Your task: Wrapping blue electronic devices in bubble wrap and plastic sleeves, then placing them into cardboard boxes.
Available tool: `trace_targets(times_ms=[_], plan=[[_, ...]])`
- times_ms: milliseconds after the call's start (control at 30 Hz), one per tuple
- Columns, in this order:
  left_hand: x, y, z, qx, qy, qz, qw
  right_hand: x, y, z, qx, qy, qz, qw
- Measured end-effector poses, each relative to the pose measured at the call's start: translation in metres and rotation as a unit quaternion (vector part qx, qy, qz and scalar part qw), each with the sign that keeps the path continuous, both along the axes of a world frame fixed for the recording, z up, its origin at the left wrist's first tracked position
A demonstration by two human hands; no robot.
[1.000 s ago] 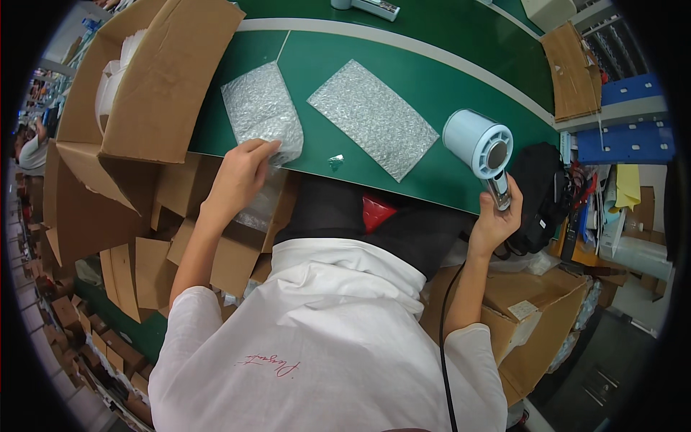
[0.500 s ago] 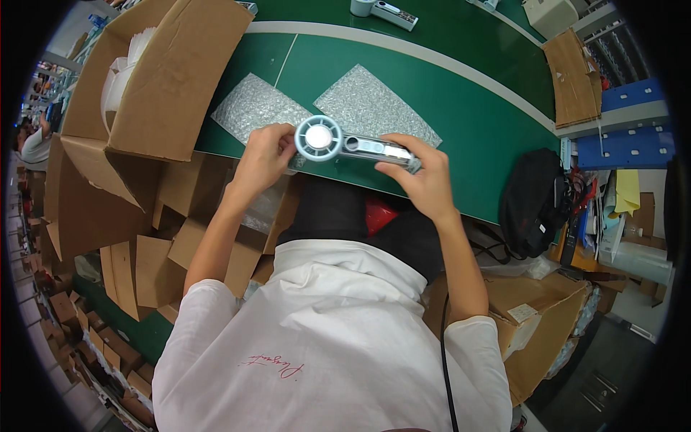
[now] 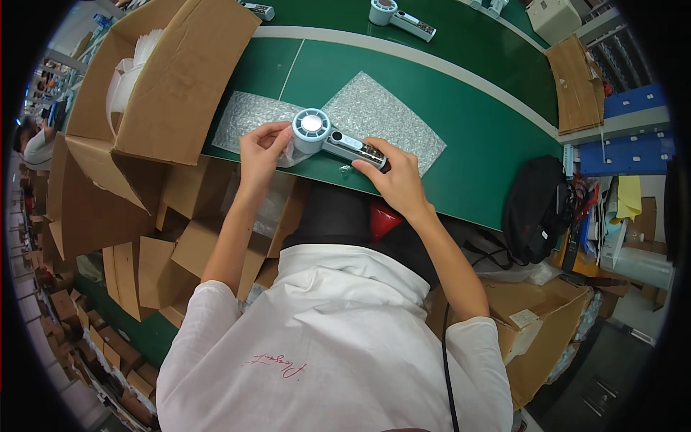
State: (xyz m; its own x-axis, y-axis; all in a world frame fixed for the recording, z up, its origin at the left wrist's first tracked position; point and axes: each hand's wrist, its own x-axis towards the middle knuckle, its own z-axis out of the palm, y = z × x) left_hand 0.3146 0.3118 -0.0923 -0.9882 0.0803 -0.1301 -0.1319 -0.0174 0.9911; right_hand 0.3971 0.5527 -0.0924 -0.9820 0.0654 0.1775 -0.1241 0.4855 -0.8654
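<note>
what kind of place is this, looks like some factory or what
Most likely a packing station in a small-goods factory: a long green work table with bubble-wrap sheets, open brown cardboard cartons alongside, and both hands holding a pale blue handheld fan.

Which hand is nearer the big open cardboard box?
Left. The left hand holds the fan by its round head, just right of the cardboard box. The right hand grips the fan's handle, farther right, away from the box.

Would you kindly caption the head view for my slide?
Both hands, left hand and right hand, hold a pale-blue handheld fan over bubble-wrap sheets on a green table.
</note>
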Motion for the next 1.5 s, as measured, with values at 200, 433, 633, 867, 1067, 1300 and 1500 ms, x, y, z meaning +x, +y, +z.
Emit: trace_targets(times_ms=[200, 433, 633, 867, 1067, 1300, 1500], plan=[[0.004, 0.025, 0.034, -0.103, 0.183, -0.016, 0.978, 0.006, -0.001, 0.019, 0.082, 0.021, 0.019, 0.996], [0.028, 0.062, 0.062, -0.267, 0.405, -0.093, 0.87, 0.012, 0.008, 0.067, 0.148, 0.046, -0.001, 0.988], [0.048, 0.072, 0.064, -0.196, 0.448, -0.077, 0.869, 0.025, 0.042, 0.056, -0.466, -0.157, -0.094, 0.866], [0.076, 0.132, 0.077, -0.065, 0.47, -0.183, 0.861, 0.051, 0.047, 0.067, -0.684, -0.186, 0.021, 0.705], [0.058, 0.162, 0.129, 0.162, 0.33, -0.188, 0.911, 0.069, 0.071, 0.126, -0.344, -0.085, -0.029, 0.935], [0.073, 0.187, 0.128, 0.237, 0.287, -0.324, 0.87, 0.079, 0.099, 0.134, -0.001, 0.057, -0.1, 0.993], [0.07, 0.179, 0.12, 0.166, 0.321, -0.387, 0.848, 0.062, 0.117, 0.136, 0.144, 0.07, 0.032, 0.987]])
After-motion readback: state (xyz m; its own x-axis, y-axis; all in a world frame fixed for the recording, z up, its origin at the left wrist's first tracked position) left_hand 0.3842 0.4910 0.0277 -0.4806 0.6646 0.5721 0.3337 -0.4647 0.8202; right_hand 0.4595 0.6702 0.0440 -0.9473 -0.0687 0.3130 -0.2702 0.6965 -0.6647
